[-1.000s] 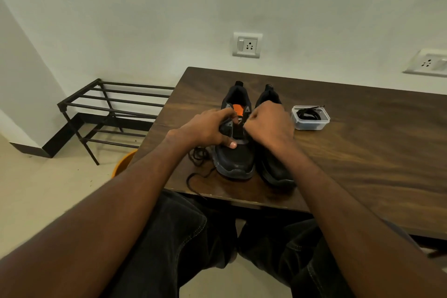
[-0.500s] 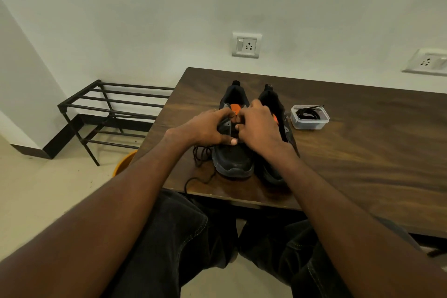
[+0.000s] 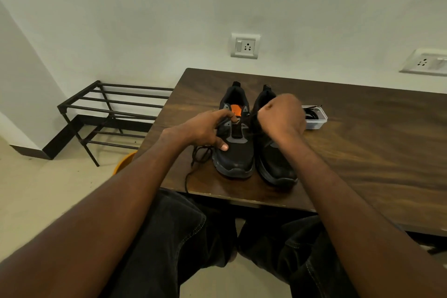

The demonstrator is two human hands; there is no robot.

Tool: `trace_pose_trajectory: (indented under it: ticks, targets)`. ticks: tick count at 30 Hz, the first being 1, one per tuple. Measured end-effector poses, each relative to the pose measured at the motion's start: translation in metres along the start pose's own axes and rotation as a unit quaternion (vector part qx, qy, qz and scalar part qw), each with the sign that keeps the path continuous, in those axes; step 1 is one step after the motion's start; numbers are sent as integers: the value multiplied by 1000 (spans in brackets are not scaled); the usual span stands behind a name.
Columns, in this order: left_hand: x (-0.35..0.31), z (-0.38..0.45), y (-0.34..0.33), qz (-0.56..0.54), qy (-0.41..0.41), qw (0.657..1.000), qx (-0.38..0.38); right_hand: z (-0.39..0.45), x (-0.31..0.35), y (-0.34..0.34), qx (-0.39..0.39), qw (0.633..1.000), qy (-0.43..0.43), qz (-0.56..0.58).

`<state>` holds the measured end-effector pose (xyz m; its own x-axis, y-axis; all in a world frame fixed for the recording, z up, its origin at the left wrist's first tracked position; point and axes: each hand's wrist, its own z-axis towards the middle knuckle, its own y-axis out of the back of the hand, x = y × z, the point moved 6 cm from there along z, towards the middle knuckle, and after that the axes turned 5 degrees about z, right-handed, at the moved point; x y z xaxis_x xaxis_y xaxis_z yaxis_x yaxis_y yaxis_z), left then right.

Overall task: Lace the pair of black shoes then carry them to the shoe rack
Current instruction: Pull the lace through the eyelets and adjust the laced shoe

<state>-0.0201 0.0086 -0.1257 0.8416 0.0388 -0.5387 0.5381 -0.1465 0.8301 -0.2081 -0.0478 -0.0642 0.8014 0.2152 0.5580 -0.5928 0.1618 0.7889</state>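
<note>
Two black shoes stand side by side near the front left of the wooden table (image 3: 362, 152), toes toward me. The left shoe (image 3: 235, 152) has an orange insole label and grey eyelet panels. My left hand (image 3: 205, 128) grips its left side at the eyelets, thumb on the toe. A black lace (image 3: 197, 159) trails from it, coiled on the table and hanging over the front edge. My right hand (image 3: 281, 116) is fisted above the right shoe (image 3: 275, 164), pinching a lace end drawn taut from the left shoe's eyelets.
A small clear plastic box (image 3: 315, 120) holding another black lace sits behind my right hand. A black metal shoe rack (image 3: 108, 113) stands on the floor left of the table, against the wall. An orange object (image 3: 124, 164) shows under the table's left edge.
My right hand has moved from the left shoe's tongue to the right and up, pulling the lace taut. The left hand stays on the left shoe.
</note>
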Motion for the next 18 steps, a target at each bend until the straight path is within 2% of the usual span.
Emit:
trace_pose_trajectory:
  ticks: [3,7,10,15,18]
  targets:
    - [2,1,0,13,-11,1000,-3,0,-7,25,-21,996,18,-83]
    - [3,4,0,2,-8,1000,-13,-20,14,-4,63,979,146,-125]
    - [3,6,-3,34,-10,999,-24,-31,27,-41,106,967,186,-136]
    - [3,3,-1,29,-17,999,-36,-31,27,-56,128,968,182,-114]
    - [1,2,-1,40,-4,999,-31,-13,11,-28,53,993,82,-62]
